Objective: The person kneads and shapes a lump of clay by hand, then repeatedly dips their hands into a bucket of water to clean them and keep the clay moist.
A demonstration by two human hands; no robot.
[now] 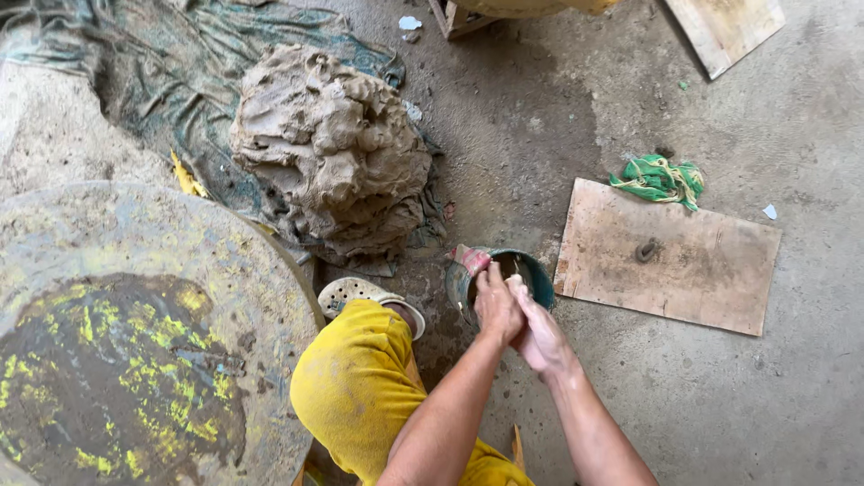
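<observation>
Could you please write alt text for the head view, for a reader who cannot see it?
A person's left hand and right hand meet over a small dark-green bucket on a concrete floor. A large clay heap lies behind, a round mud-stained wheel at left, a wooden board at right.

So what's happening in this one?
A person crouches on a concrete floor, both hands together over a small green bucket. The left hand and right hand touch each other above its rim. A big lump of clay sits behind, a round wheel to the left, a wooden board to the right.
</observation>
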